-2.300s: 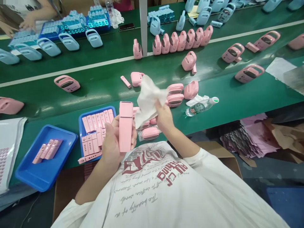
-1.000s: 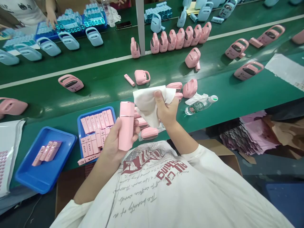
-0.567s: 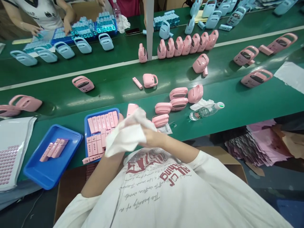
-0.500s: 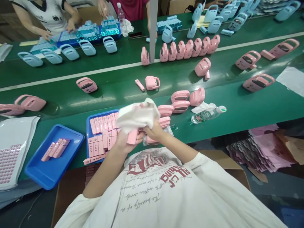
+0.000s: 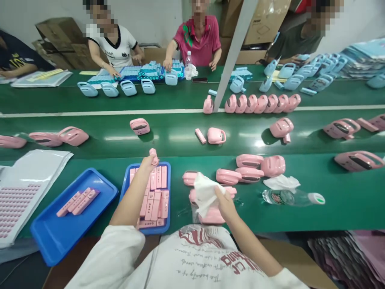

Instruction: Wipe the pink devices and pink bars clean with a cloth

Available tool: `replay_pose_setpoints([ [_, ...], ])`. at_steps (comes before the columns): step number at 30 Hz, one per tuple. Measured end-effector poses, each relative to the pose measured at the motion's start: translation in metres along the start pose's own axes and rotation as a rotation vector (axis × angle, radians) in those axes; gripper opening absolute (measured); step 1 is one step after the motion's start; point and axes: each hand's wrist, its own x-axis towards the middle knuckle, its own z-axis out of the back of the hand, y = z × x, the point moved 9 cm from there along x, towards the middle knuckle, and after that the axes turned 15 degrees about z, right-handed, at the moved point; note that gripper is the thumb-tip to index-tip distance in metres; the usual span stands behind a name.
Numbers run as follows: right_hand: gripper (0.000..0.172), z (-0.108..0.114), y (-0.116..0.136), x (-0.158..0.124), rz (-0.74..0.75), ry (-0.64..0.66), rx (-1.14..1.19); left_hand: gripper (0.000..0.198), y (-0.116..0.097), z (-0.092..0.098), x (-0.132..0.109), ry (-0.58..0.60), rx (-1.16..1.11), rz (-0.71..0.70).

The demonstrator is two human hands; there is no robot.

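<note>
My left hand (image 5: 148, 162) reaches forward over the far edge of a blue tray (image 5: 125, 185) full of pink flat parts, its fingers closed on a pink rectangular piece (image 5: 154, 155) held above the green belt. My right hand (image 5: 224, 201) is closed on a crumpled white cloth (image 5: 204, 192), low above several pink handled devices (image 5: 210, 216) near the table's front edge.
A second blue tray (image 5: 54, 235) with a few pink parts lies at left, beside a sheet of pink stickers (image 5: 13, 200). Pink devices (image 5: 260, 103) dot the green belt. A water bottle (image 5: 293, 197) lies at right. Three people sit across among blue devices (image 5: 129, 87). A slanted post (image 5: 231, 48) rises mid-belt.
The cloth came off the pink piece. My left hand moved forward with the piece past the tray, my right hand drew back with the cloth. The view tilted up, showing people opposite.
</note>
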Motion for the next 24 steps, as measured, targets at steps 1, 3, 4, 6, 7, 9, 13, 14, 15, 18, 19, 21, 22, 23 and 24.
replay_pose_setpoints([
  [1, 0.040, 0.009, -0.005, 0.006, -0.028, -0.068, 0.013, 0.036, -0.010, 0.014, 0.014, -0.098, 0.021, 0.001],
  [3, 0.043, 0.023, -0.013, 0.017, -0.060, -0.167, 0.051, 0.038, -0.030, 0.044, 0.037, -0.319, 0.061, 0.004],
  [4, 0.045, 0.027, -0.016, 0.021, -0.075, -0.198, 0.079, 0.038, -0.040, 0.056, 0.047, -0.403, 0.084, 0.001],
  [6, 0.048, 0.030, -0.022, 0.029, -0.107, -0.240, 0.148, 0.038, -0.059, 0.076, 0.065, -0.536, 0.139, -0.019],
  [7, 0.048, 0.031, -0.024, 0.032, -0.123, -0.258, 0.174, 0.038, -0.068, 0.085, 0.072, -0.596, 0.173, -0.036],
  [9, 0.047, 0.031, -0.025, 0.036, -0.144, -0.291, 0.197, 0.040, -0.090, 0.099, 0.084, -0.709, 0.253, -0.090],
  [13, 0.044, 0.031, -0.031, 0.043, -0.194, -0.359, 0.218, 0.070, -0.147, 0.102, 0.100, -0.802, 0.464, -0.298],
  [14, 0.044, 0.031, -0.033, 0.044, -0.207, -0.371, 0.218, 0.076, -0.161, 0.097, 0.104, -0.781, 0.523, -0.360],
  [15, 0.044, 0.032, -0.035, 0.046, -0.214, -0.380, 0.208, 0.079, -0.174, 0.090, 0.109, -0.749, 0.580, -0.414],
  [18, 0.044, 0.033, -0.037, 0.051, -0.202, -0.366, 0.149, 0.068, -0.197, 0.074, 0.118, -0.645, 0.710, -0.497],
  [19, 0.045, 0.033, -0.037, 0.053, -0.189, -0.350, 0.134, 0.059, -0.201, 0.070, 0.119, -0.625, 0.739, -0.502],
  [21, 0.045, 0.032, -0.034, 0.056, -0.162, -0.319, 0.117, 0.036, -0.203, 0.061, 0.115, -0.599, 0.785, -0.508],
  [22, 0.045, 0.031, -0.033, 0.057, -0.153, -0.311, 0.113, 0.024, -0.204, 0.055, 0.110, -0.588, 0.804, -0.517],
  [23, 0.045, 0.032, -0.031, 0.057, -0.146, -0.312, 0.110, 0.017, -0.204, 0.048, 0.102, -0.572, 0.820, -0.532],
  [24, 0.045, 0.032, -0.030, 0.057, -0.139, -0.322, 0.110, 0.015, -0.203, 0.039, 0.092, -0.554, 0.830, -0.553],
])
